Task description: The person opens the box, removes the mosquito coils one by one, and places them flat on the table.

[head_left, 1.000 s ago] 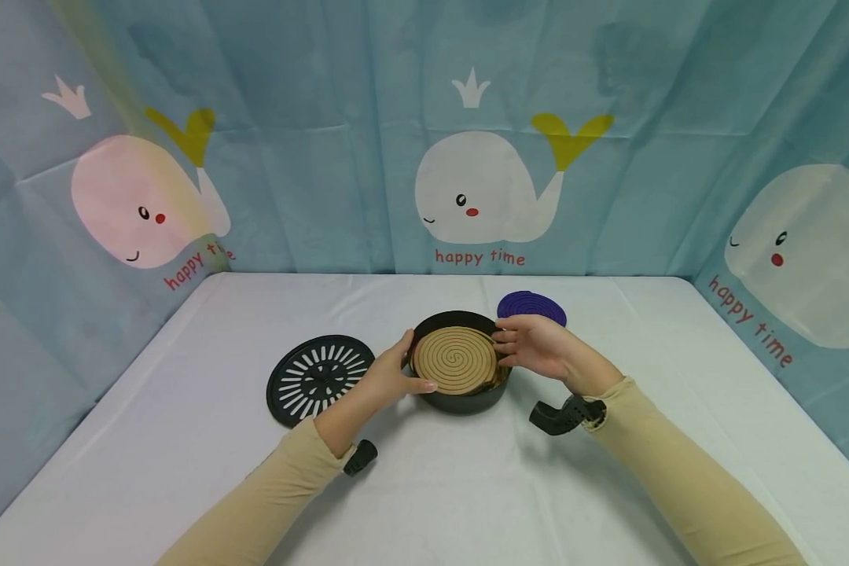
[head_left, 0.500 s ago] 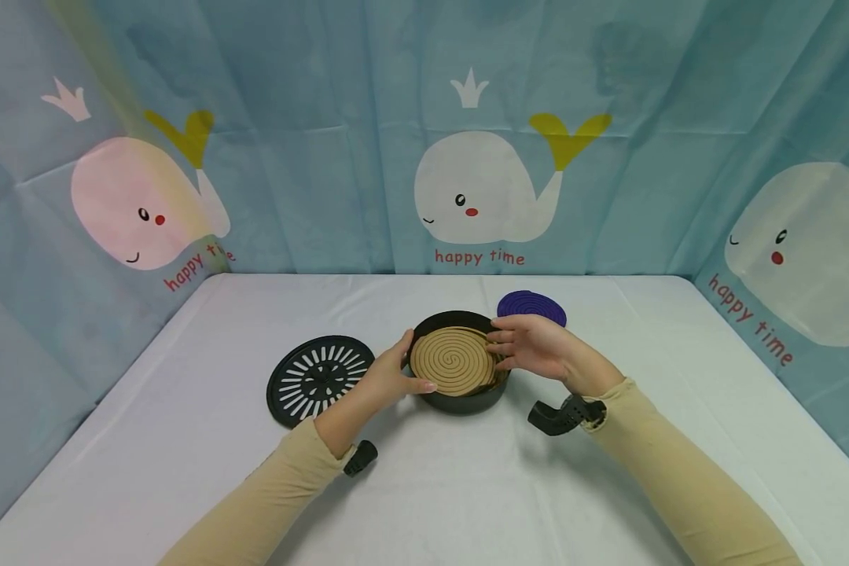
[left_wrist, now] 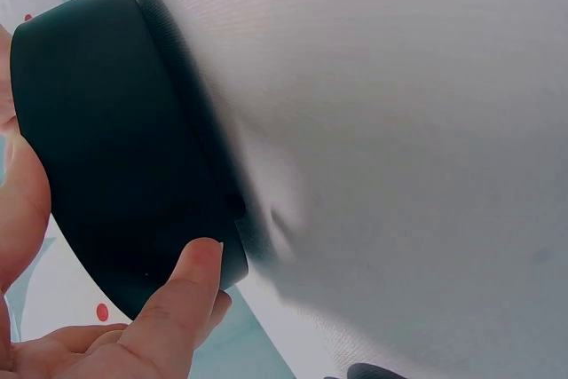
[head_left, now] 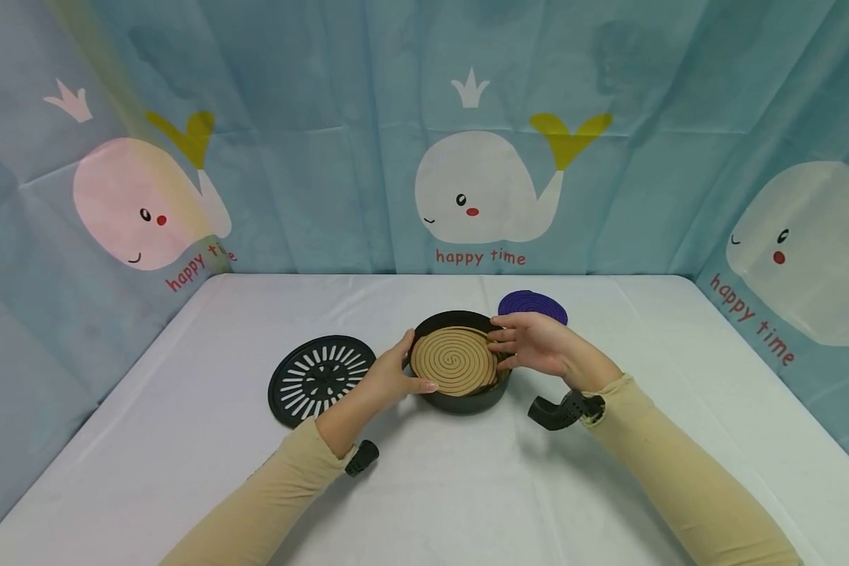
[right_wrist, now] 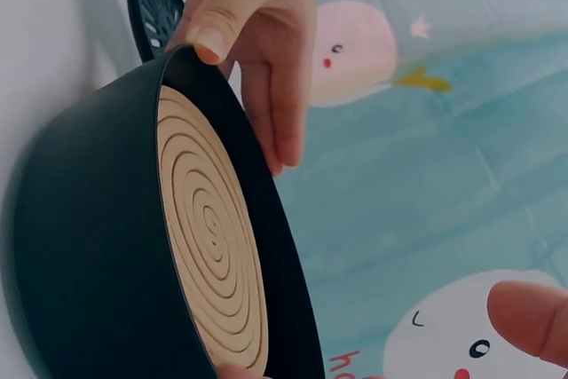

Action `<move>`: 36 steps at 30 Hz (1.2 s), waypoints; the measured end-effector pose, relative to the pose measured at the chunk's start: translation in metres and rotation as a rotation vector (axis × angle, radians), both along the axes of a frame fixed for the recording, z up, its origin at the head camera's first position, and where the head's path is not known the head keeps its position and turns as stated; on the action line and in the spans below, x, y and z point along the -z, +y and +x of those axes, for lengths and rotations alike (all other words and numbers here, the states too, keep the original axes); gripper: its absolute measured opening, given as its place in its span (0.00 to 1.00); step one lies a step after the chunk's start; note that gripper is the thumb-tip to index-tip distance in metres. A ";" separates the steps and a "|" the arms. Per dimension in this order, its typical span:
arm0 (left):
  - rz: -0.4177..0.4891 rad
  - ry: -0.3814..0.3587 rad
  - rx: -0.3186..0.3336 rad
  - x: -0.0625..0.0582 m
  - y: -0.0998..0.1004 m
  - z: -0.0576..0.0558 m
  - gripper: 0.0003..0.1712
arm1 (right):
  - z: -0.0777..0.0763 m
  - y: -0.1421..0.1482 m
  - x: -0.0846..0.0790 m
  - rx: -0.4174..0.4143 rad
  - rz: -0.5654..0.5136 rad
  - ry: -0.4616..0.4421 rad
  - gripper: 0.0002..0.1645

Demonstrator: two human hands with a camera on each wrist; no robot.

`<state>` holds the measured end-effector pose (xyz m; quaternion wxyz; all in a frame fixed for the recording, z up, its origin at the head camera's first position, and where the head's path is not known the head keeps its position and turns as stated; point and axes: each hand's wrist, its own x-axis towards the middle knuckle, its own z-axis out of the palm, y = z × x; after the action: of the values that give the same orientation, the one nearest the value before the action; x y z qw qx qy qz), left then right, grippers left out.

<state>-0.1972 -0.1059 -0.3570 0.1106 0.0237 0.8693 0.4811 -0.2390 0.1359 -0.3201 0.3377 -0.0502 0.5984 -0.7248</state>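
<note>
A tan mosquito coil [head_left: 454, 360] lies inside a round black coil holder [head_left: 464, 405]. Its spiral face shows in the head and right wrist views. My left hand [head_left: 391, 376] grips the holder's left side, with the thumb on the near rim; the left wrist view shows its fingers against the dark outer wall [left_wrist: 106, 148]. At the opposite side, my right hand [head_left: 538, 343] reaches over the rim with fingers spread and fairly straight. Some of its fingertips touch the coil's right edge. What lies beneath the coil is mostly hidden.
A black slotted lid [head_left: 323, 376] lies on the white-covered table [head_left: 460, 487] left of the holder, partly behind my left forearm. Behind my right hand lies a purple coil [head_left: 533, 305]. A blue curtain with whale prints [head_left: 368, 196] stands along the back and sides.
My right fingertips have shifted slightly left, a little farther over the coil's right edge. My left hand, the holder and the lid look unmoved.
</note>
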 end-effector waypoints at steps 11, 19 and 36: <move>0.006 0.006 0.006 -0.002 0.000 0.000 0.58 | -0.005 0.007 -0.001 0.040 -0.071 -0.058 0.37; 0.011 -0.003 0.005 -0.004 0.000 0.001 0.58 | -0.008 0.008 -0.001 0.101 -0.050 -0.031 0.34; 0.024 -0.002 0.006 -0.001 0.000 0.000 0.58 | -0.011 -0.010 0.005 0.106 -0.011 -0.010 0.27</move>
<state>-0.1976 -0.1060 -0.3558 0.1127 0.0269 0.8634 0.4911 -0.2505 0.1254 -0.3254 0.3014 -0.0166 0.5946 -0.7452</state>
